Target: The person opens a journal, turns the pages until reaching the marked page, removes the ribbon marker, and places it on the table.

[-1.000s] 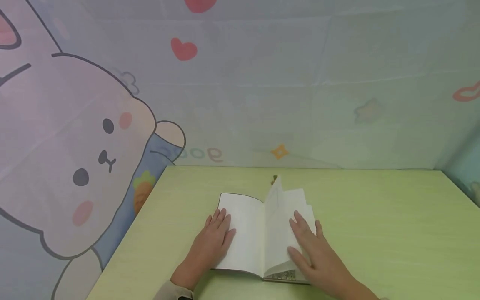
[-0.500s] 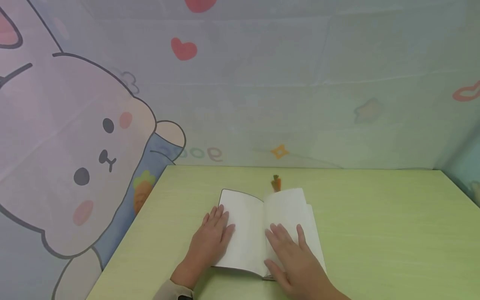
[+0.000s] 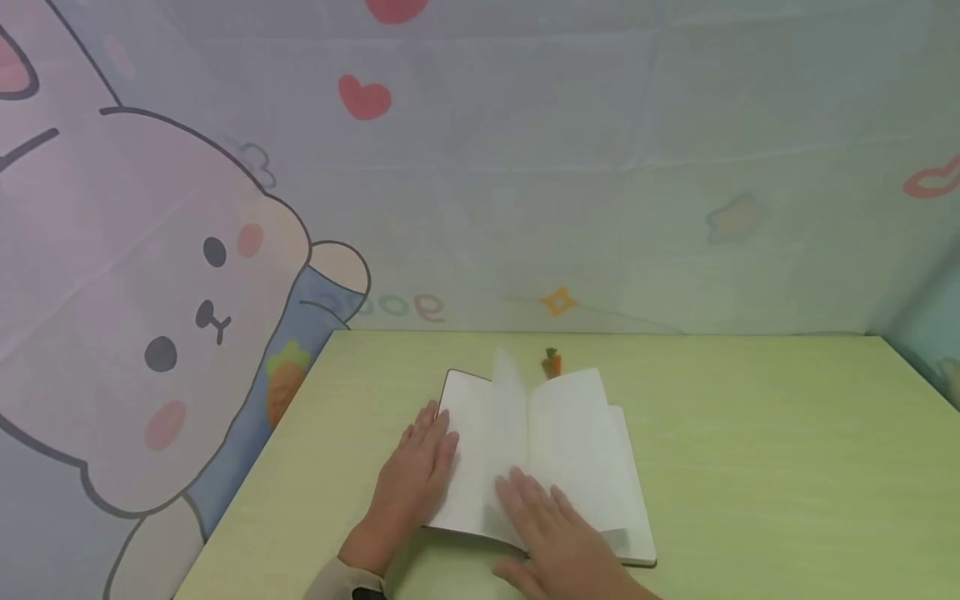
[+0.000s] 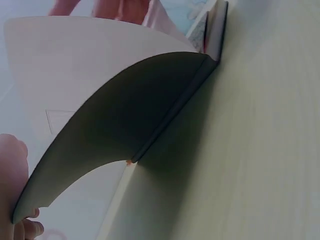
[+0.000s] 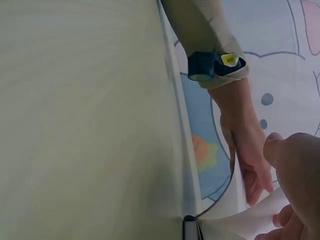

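Observation:
A notebook (image 3: 570, 450) with white pages and a dark cover lies open on the green table. Its left side rises from the table in a curve, as the left wrist view shows with the dark cover (image 4: 135, 95). My left hand (image 3: 412, 471) holds the outer left edge of that raised side; its fingertips (image 4: 32, 227) show past the cover's edge. One loose page (image 3: 508, 408) stands up, leaning left of the spine. Against this page's lower part my right hand (image 3: 558, 542) lies with fingers extended, the thumb apart. Its thumb (image 5: 275, 150) also shows in the right wrist view.
A small orange and green carrot-shaped piece (image 3: 552, 363) lies just beyond the notebook's top edge. Behind the green table (image 3: 765, 450) hangs a cloth backdrop (image 3: 525, 208) with a rabbit, hearts and stars.
My right hand has swept left from the right-hand pages towards the spine. An earlier page came down on the right; now a loose page leans left. My left hand stays at the left edge.

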Tool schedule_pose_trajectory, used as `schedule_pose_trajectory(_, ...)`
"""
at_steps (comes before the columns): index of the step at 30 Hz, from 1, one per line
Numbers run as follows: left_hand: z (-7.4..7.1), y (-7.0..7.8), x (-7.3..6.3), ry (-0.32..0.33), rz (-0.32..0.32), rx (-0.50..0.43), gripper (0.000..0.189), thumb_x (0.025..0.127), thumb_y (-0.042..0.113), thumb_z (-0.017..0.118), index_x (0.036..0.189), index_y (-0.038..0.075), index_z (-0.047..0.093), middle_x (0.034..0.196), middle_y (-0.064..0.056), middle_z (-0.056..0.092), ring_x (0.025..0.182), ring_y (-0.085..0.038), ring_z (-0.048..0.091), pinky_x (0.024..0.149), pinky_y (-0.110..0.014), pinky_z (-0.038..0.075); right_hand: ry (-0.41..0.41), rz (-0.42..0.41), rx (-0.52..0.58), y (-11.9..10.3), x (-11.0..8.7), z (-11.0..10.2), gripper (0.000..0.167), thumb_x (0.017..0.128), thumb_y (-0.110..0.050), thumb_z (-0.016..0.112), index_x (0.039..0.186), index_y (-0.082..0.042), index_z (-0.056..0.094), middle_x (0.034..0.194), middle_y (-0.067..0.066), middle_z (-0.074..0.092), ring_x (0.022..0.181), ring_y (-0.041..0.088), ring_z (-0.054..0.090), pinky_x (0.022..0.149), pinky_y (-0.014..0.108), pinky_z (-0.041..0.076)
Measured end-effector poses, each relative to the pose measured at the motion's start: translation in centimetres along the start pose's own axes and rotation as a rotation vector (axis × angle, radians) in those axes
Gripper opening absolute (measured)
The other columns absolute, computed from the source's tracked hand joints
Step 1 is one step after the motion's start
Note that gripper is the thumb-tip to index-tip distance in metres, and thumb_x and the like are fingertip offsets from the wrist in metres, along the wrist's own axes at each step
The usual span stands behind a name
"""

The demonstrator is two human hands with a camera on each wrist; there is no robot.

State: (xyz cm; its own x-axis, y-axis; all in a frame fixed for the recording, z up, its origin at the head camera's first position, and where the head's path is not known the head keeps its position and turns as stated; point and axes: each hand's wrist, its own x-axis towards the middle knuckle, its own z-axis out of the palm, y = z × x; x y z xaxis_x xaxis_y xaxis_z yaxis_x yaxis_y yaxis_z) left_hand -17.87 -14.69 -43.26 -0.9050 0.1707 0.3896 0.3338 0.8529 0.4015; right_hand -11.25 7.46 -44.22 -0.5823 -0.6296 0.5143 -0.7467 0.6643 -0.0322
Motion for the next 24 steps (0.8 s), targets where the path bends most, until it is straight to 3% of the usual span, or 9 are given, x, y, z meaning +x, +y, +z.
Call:
schedule_pose_trajectory(3, -0.4, 0.2, 0.2, -0.008, -0.043, -0.075, 0.053, 0.1, 0.038, 0.034, 0.139, 0.003, 0.041, 0.146, -0.015, 0.033, 0.133, -0.03, 0.033, 0.105, -0.047, 0.03, -0.054, 0.011, 0.019, -0.3, -0.1, 0.4, 0.075, 0.092, -0.054, 0.043, 0.145, -0.004, 0.024, 0.143, 0.018, 0.037, 0.129, 0.026, 0.04, 0.093, 0.046, 0.044)
schedule_pose_trajectory(7, -1.0, 0.3, 0.5, -0.013, -0.075, -0.159, 0.056, 0.1, 0.042, 0.032, 0.143, 0.006, 0.035, 0.149, -0.012, 0.028, 0.134, -0.028, 0.03, 0.105, -0.049, 0.03, -0.083, -0.021, -0.024, -0.4, -0.1, 0.9, 0.071, 0.093, -0.055, 0.039, 0.144, -0.007, 0.028, 0.144, 0.02, 0.035, 0.127, 0.03, 0.041, 0.093, 0.047, 0.044)
schedule_pose_trajectory(13, -1.9, 0.6, 1.2, -0.06, -0.061, -0.203, 0.058, 0.1, 0.045, 0.029, 0.145, 0.008, 0.031, 0.151, -0.008, 0.023, 0.137, -0.023, 0.022, 0.106, -0.049, 0.026, -0.144, -0.069, -0.114, -0.3, -0.3, 1.8, 0.067, 0.094, -0.058, 0.034, 0.143, -0.014, 0.031, 0.145, 0.019, 0.034, 0.13, 0.031, 0.037, 0.092, 0.05, 0.043)
schedule_pose_trajectory(19, -2.5, 1.6, 1.9, -0.135, -0.051, -0.141, 0.064, 0.098, 0.051, 0.029, 0.146, 0.009, 0.028, 0.153, -0.008, 0.018, 0.14, -0.024, 0.014, 0.109, -0.05, 0.02, -0.241, -0.064, -0.082, -0.5, -0.2, 2.1, 0.069, 0.091, -0.059, 0.037, 0.146, -0.018, 0.029, 0.148, 0.017, 0.029, 0.132, 0.032, 0.033, 0.089, 0.058, 0.041)
schedule_pose_trajectory(24, -2.0, 2.4, 2.6, -0.178, 0.066, 0.039, 0.065, 0.098, 0.049, 0.032, 0.146, 0.005, 0.028, 0.153, -0.014, 0.016, 0.14, -0.028, 0.009, 0.111, -0.048, 0.016, -0.307, -0.061, -0.083, -0.7, 0.0, 2.1, 0.07, 0.091, -0.063, 0.032, 0.147, -0.022, 0.027, 0.149, 0.014, 0.027, 0.133, 0.032, 0.03, 0.087, 0.06, 0.041)
